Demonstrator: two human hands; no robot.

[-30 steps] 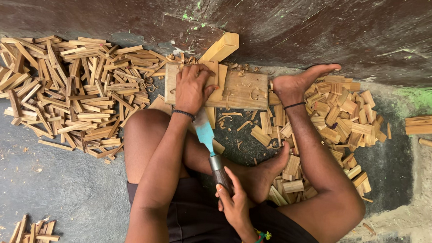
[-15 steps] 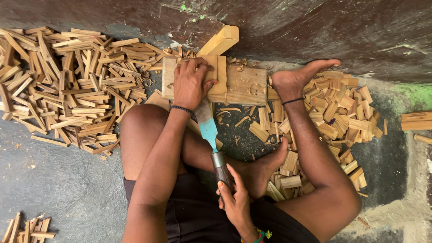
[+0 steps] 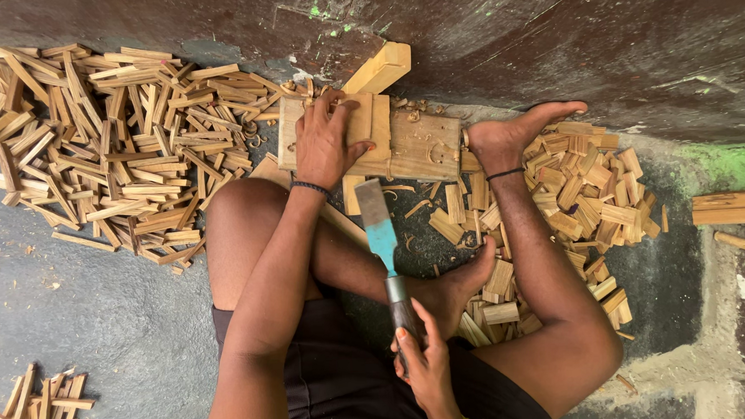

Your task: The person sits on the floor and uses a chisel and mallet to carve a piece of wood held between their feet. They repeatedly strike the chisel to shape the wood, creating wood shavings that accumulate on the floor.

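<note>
My left hand [image 3: 326,143] presses flat on a pale wooden block [image 3: 411,145] that lies on the floor by the wall. A bare foot [image 3: 511,132] braces the block's right end. My right hand [image 3: 423,362] grips the handle of a chisel [image 3: 380,230] with a wide blue-painted blade. The blade points up toward the block and stops just short of its near edge, between my folded legs. My other foot [image 3: 459,285] rests beside the chisel handle. A thicker light wood piece [image 3: 379,68] leans against the wall behind the block.
A big heap of thin split wood sticks [image 3: 110,137] covers the floor on the left. Short wood offcuts [image 3: 581,192] are piled on the right. A small stick pile [image 3: 38,404] lies at the lower left. Planks [image 3: 732,208] lie at the far right, and a dark wall [image 3: 549,34] runs along the top.
My left hand stays pressed on the block. The chisel in my right hand has shifted slightly to the right, and the view has tilted a little.
</note>
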